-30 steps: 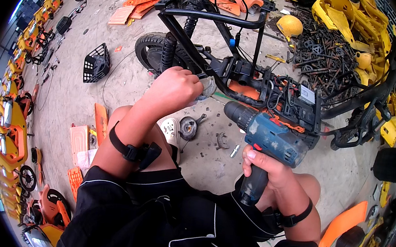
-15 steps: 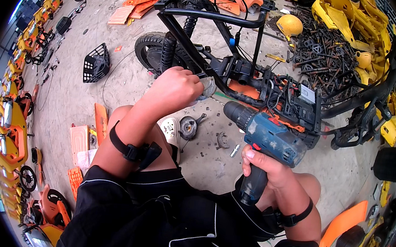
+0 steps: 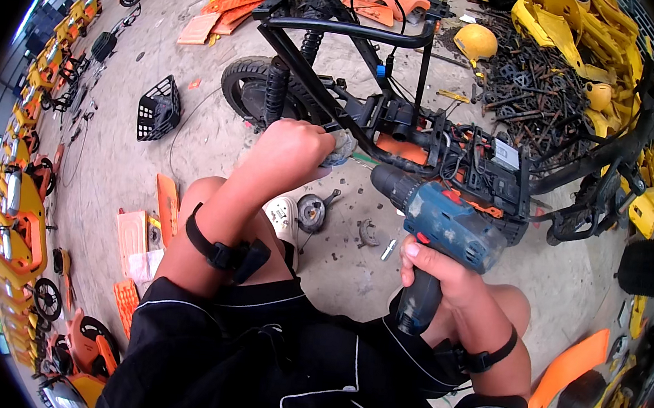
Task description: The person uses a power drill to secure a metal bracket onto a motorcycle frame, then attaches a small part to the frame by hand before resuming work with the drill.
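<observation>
Drill (image 3: 455,223) partly hides black vehicle frame (image 3: 396,161).

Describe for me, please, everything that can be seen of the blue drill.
The drill has a blue, plastic-looking body, scuffed and marked with pale dirt, with small red parts, a black chuck and a dark handle. Its chuck points left and slightly away; the handle slants down toward the person. The person's right grip is closed around the handle. In view it overlaps the black vehicle frame; whether they touch cannot be told.
</observation>
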Demonstrator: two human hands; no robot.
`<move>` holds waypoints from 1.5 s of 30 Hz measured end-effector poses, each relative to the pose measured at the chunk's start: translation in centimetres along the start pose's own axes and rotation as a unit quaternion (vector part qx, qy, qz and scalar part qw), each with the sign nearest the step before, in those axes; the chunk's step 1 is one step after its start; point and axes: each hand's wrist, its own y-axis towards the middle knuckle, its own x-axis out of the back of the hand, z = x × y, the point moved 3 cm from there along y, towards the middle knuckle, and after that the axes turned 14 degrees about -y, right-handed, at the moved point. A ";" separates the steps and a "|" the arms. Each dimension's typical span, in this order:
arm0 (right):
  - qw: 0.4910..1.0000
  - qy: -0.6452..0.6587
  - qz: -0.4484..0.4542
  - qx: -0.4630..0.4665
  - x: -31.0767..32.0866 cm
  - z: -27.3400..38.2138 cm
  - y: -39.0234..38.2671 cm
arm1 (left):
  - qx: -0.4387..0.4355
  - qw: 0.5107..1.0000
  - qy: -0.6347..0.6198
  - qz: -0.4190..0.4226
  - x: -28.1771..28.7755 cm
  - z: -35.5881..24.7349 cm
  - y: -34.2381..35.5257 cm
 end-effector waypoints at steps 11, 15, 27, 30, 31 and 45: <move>0.999 0.011 -0.025 0.036 0.0 1.3 -0.2 | 0.180 0.973 -0.141 0.014 -1.0 0.7 0.4; 0.997 0.009 -0.040 0.064 0.3 2.1 -0.4 | 0.191 0.971 -0.140 0.021 -1.5 1.3 0.5; 0.982 0.116 -0.145 0.031 3.0 1.3 1.0 | -0.060 0.965 0.239 0.085 -8.9 -2.8 -0.5; 0.980 0.100 -0.163 0.048 3.4 1.2 0.8 | -0.024 0.960 0.267 0.084 -9.1 -3.0 0.3; 0.979 0.103 -0.172 0.041 3.6 1.2 0.6 | -0.040 0.961 0.265 0.061 -9.2 -3.2 0.6; 0.984 0.081 -0.141 0.077 2.2 1.6 0.2 | 0.211 0.773 -0.596 -0.046 -6.0 -2.0 2.2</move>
